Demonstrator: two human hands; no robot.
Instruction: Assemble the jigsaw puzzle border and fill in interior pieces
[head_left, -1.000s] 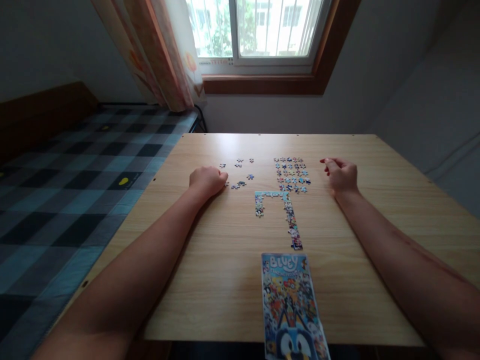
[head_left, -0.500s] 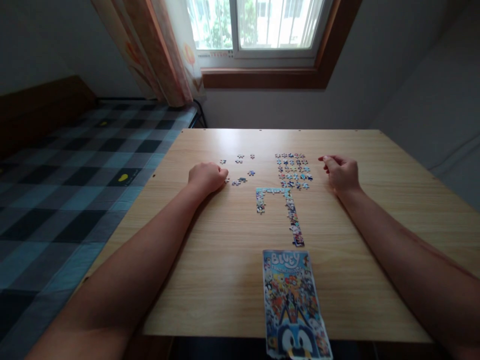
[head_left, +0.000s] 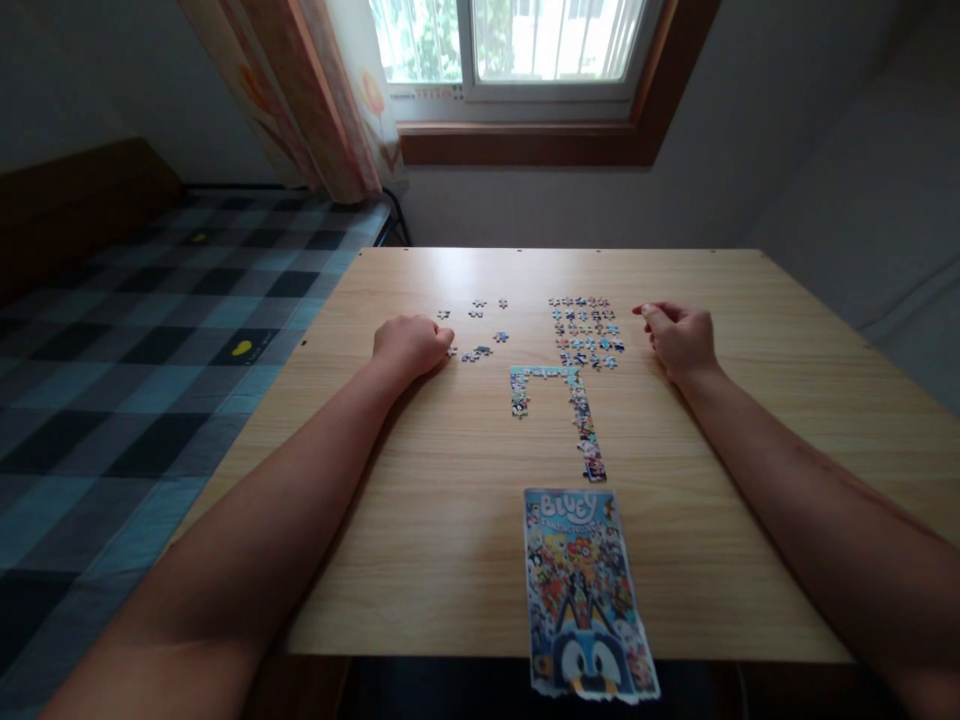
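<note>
My left hand [head_left: 414, 343] rests on the table as a closed fist, thumb side to the right. Several loose puzzle pieces [head_left: 483, 350] lie just right of it, one partly hidden by the knuckles. On the other side, my right hand [head_left: 681, 340] rests with curled fingers, thumb against the index finger; whether anything is between them cannot be made out. Left of its fingertips lie rows of puzzle pieces [head_left: 590, 329]. A joined puzzle border [head_left: 589, 425] forms a top edge, a short left side and a longer right side.
A Bluey picture sheet [head_left: 581, 590] lies below the border and overhangs the table's [head_left: 420, 560] near edge. Left of the table stands a bed [head_left: 142, 370] with a checked cover. A curtain [head_left: 322, 100] and a window [head_left: 551, 45] are behind.
The whole view has shifted slightly, so the table appears a little higher. Both hands and the puzzle pieces keep their places on the table.
</note>
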